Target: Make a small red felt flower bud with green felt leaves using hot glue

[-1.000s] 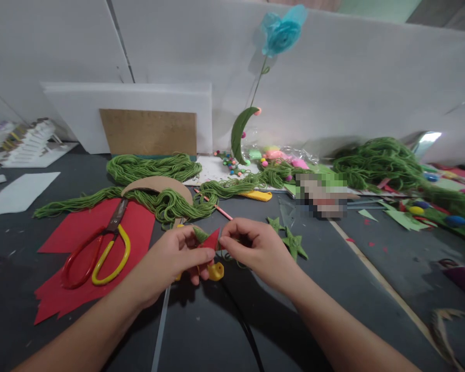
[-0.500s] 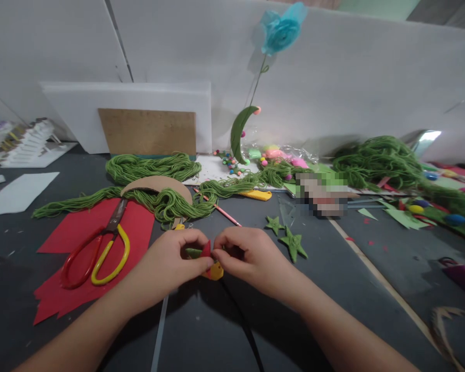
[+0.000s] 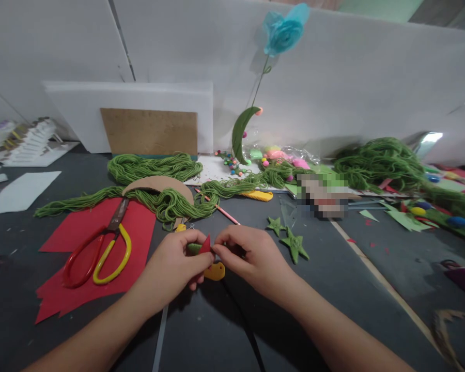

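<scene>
My left hand (image 3: 174,263) and my right hand (image 3: 251,258) meet at the middle of the dark table, both pinched on a small red felt piece (image 3: 205,245) with a green part (image 3: 194,248) behind it. Each hand's fingers are closed on it. A yellow object (image 3: 216,272) lies on the table just under my hands. A red sheet (image 3: 139,227) lies to the left with red-and-yellow scissors (image 3: 101,248) on it.
Green yarn skeins (image 3: 155,168) and a cardboard crescent (image 3: 158,183) lie behind my hands. Two green felt stars (image 3: 290,240), a pink pencil (image 3: 220,209) and a yellow comb (image 3: 258,195) are near. A blue fabric flower (image 3: 282,31) stands at the back; more yarn (image 3: 380,163) sits right.
My hands have come closer together and the red piece, seen flat as a triangle before, is now folded or turned edge-on between my fingers.
</scene>
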Available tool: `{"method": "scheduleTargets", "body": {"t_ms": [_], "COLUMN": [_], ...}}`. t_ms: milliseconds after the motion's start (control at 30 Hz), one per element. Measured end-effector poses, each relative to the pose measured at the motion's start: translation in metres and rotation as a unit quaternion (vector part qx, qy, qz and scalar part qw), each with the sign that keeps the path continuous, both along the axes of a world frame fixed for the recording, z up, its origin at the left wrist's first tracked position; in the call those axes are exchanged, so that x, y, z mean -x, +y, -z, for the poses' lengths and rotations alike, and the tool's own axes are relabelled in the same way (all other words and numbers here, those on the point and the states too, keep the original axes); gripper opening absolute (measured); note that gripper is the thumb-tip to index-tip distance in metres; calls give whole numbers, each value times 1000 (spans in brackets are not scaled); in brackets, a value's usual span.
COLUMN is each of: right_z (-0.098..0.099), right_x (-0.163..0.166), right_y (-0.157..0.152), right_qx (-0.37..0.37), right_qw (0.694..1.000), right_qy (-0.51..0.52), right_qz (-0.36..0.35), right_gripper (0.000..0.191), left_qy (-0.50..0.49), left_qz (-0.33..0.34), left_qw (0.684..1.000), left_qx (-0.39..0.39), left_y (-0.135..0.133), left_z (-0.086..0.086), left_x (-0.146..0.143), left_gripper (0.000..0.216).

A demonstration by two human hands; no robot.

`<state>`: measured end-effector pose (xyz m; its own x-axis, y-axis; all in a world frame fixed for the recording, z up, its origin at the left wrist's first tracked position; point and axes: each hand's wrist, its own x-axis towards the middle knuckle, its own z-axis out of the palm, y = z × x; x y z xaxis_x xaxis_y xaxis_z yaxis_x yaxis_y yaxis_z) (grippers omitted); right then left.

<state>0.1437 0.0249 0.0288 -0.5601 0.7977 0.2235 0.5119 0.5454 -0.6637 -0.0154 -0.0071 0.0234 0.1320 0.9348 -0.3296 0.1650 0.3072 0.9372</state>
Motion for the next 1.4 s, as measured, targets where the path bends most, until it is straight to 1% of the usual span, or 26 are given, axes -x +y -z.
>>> {"method": "scheduleTargets", "body": {"t_ms": [67,100,167,233,300,400,433,467,533,567,600,633,700,733,800,833,933,1000,1067,1133,1167,1233,1300,1333,1367,1400], "right_z": [-1,-1,-3,-4,-4,1,4,7,11,13,14,14,17,19,25,28,37,37,34,27,23,14,5,1,-3,-7], "right_x": [-1,-2,-3,-4,-4,-3,-3,-2,-1,0,2,4,9,12,18,21,24,23,21,18,17,13,7,3,0,-3], "right_y": [-1,-1,-2,-2,-1,5,7,8,9,7,5,2,-6,-9,-15,-16,-17,-18,-19,-20,-19,-16,-11,-9,-6,-4], "right_qx": [-20,-32,-47,-45,-31,-35,-51,-75,-136,-159,-169,-166,-137,-129,-140,-144,-151,-149,-136,-108,-91,-56,-35,-23,-22,4], "right_qw": [1000,999,998,998,999,997,995,993,987,983,981,981,979,974,965,962,958,957,958,964,967,976,986,990,995,997], "right_qy": [6,10,12,6,-12,-55,-68,-76,-86,-89,-94,-104,-138,-159,-196,-207,-218,-225,-227,-220,-213,-185,-120,-75,-20,13], "right_qz": [3,11,27,30,6,-47,-54,-47,-6,12,14,-1,-67,-94,-103,-103,-110,-110,-108,-105,-102,-99,-110,-115,-100,-77], "right_gripper": [9,11,15,12,12,19,22,25,29,28,25,20,15,19,33,34,29,29,30,33,31,18,7,8,11,13], "left_qy": [-3,-5,-14,-21,-54,-157,-189,-211,-226,-223,-212,-197,-163,-151,-133,-125,-92,-80,-81,-82,-81,-77,-74,-73,-71,-70], "left_qz": [-20,-35,-85,-130,-159,-186,-190,-194,-201,-205,-208,-211,-212,-214,-213,-209,-189,-182,-182,-183,-183,-180,-173,-167,-161,-153], "left_qw": [1000,999,995,989,982,965,959,954,949,948,948,949,950,950,953,954,959,959,959,960,960,962,965,967,969,971], "left_qx": [-15,-22,-40,-65,-88,-94,-89,-85,-88,-98,-113,-130,-160,-168,-172,-174,-191,-200,-200,-198,-196,-190,-182,-178,-174,-169], "left_y": [2,3,6,9,10,10,10,10,12,13,15,17,22,24,27,29,32,34,37,39,40,41,41,41,40,39], "left_z": [1,1,2,3,3,3,3,3,4,5,6,7,10,11,13,14,17,19,20,19,18,14,11,9,7,6], "left_x": [1,3,6,9,10,8,7,6,6,7,9,11,16,19,23,25,28,31,34,38,40,45,47,48,48,47], "left_gripper": [7,7,9,10,8,7,7,7,6,5,5,5,5,5,7,9,8,8,9,11,11,11,10,9,9,9]}}
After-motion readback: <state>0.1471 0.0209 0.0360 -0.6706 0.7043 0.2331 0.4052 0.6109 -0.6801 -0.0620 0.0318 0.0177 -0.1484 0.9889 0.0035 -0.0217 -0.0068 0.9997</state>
